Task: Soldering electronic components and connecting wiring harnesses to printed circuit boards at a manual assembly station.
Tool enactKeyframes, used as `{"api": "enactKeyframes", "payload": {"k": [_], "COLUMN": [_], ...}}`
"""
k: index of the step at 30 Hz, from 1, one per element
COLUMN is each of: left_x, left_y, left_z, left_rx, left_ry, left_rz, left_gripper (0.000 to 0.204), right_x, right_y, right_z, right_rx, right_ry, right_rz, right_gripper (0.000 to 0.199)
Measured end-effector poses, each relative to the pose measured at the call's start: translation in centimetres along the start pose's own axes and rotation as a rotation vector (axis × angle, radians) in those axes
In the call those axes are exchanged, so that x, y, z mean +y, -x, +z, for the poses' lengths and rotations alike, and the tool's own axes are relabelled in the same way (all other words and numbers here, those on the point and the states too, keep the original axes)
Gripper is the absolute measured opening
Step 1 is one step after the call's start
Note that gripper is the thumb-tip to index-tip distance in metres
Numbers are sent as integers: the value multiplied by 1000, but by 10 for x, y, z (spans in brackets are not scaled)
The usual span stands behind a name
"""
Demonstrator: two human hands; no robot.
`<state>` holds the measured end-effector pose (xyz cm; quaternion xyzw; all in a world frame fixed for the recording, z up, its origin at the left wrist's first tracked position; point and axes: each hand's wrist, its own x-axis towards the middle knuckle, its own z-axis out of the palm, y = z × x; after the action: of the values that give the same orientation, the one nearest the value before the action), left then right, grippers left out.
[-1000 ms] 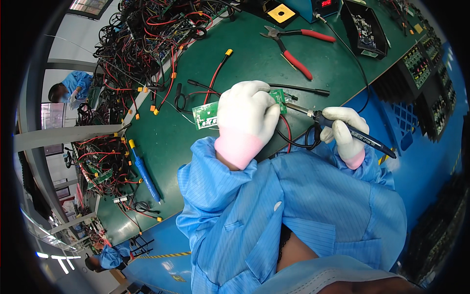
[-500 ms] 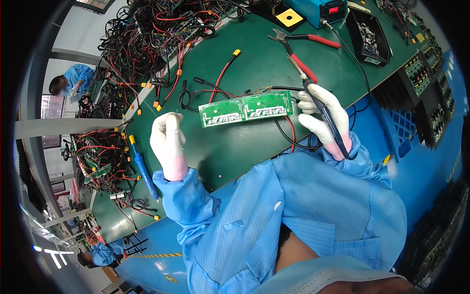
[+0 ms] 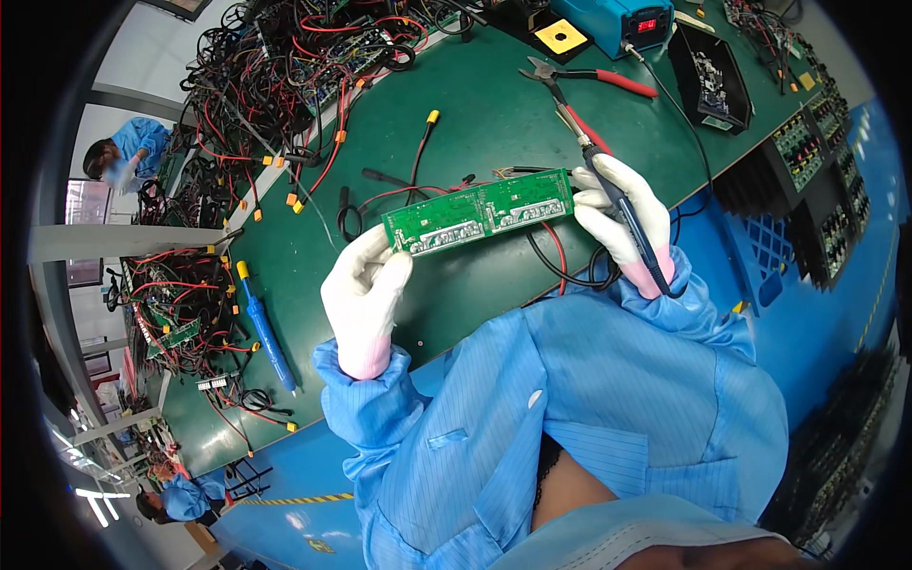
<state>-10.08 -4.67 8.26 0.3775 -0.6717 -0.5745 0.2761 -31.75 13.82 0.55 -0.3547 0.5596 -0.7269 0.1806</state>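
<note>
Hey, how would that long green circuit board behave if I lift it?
The green circuit board is likely stiff: it looks straight, with the left hand pinching its left end. It's probably light for its size, being a thin slab. The red wire showing past its near edge could tug or swing if attached.

Red digits [image 3: 648, 26] — on blue soldering station [image 3: 595, 21]

The left hand [image 3: 365, 291] grips, thumb opposite fingers, while the right hand [image 3: 628, 220] (gloved too) curls its fingers
</note>
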Motion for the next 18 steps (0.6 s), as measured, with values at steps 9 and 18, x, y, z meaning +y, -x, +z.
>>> {"api": "enactKeyframes", "payload": {"k": [9, 18], "left_x": [0, -13], "left_y": [6, -6], "left_z": [2, -4], "left_rx": [13, 32], "left_ry": [-6, 51], "left_rz": [18, -32], "left_gripper": [36, 37], "right_x": [1, 1], "right_y": [-1, 3], "right_z": [1, 5], "right_rx": [12, 3], "right_ry": [15, -25], "right_rz": [-22, -88], "right_gripper": [59, 62]}}
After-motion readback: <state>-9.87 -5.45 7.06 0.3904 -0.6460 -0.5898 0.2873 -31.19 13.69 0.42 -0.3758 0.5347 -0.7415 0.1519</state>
